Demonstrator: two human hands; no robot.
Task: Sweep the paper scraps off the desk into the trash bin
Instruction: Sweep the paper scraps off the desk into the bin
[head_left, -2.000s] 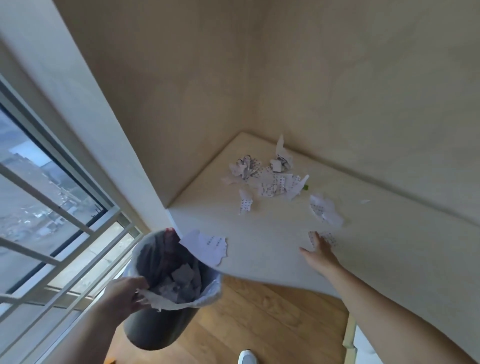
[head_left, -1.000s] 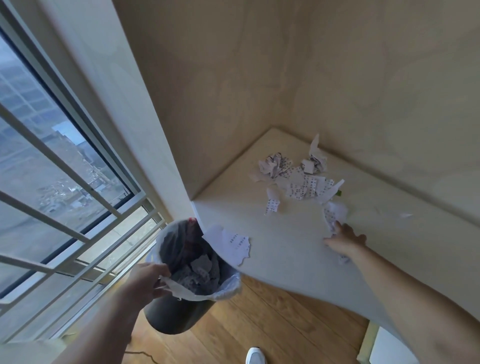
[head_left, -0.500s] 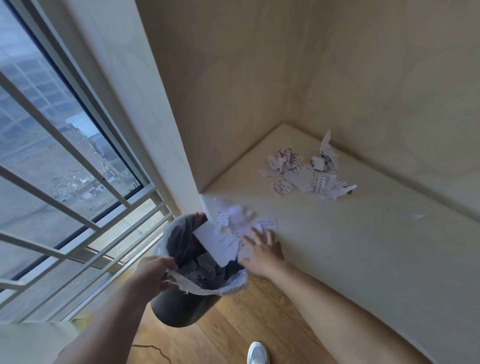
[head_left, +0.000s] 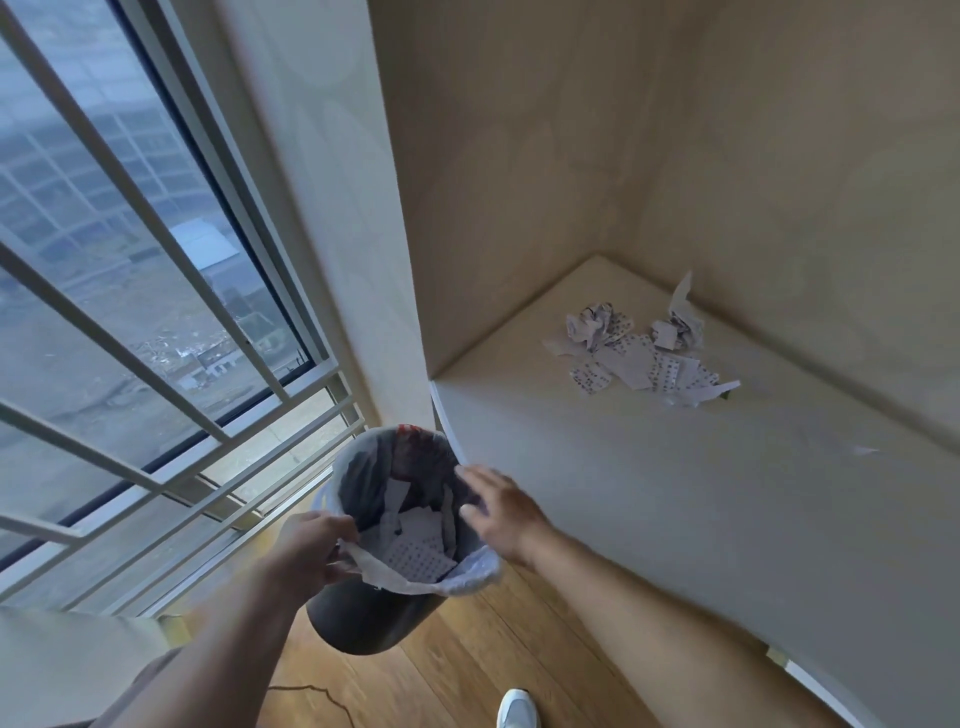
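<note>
A dark trash bin (head_left: 363, 618) with a white liner is held below the desk's left front corner. My left hand (head_left: 311, 551) grips its near rim and liner. Printed paper scraps (head_left: 415, 545) lie inside it. My right hand (head_left: 498, 512) hovers over the bin's right rim, fingers spread, holding nothing. A pile of torn and crumpled paper scraps (head_left: 644, 353) remains on the beige desk (head_left: 649, 509) near its far corner. One tiny scrap (head_left: 865, 451) lies further right.
A window with white bars (head_left: 130, 338) fills the left side. Beige walls enclose the desk at the back and left. Wooden floor (head_left: 457, 660) shows below, with a white shoe tip (head_left: 517, 709) on it.
My right hand swept the near scraps leftward off the desk's edge; they now lie in the bin. The hand has come off the desk and is above the bin.
</note>
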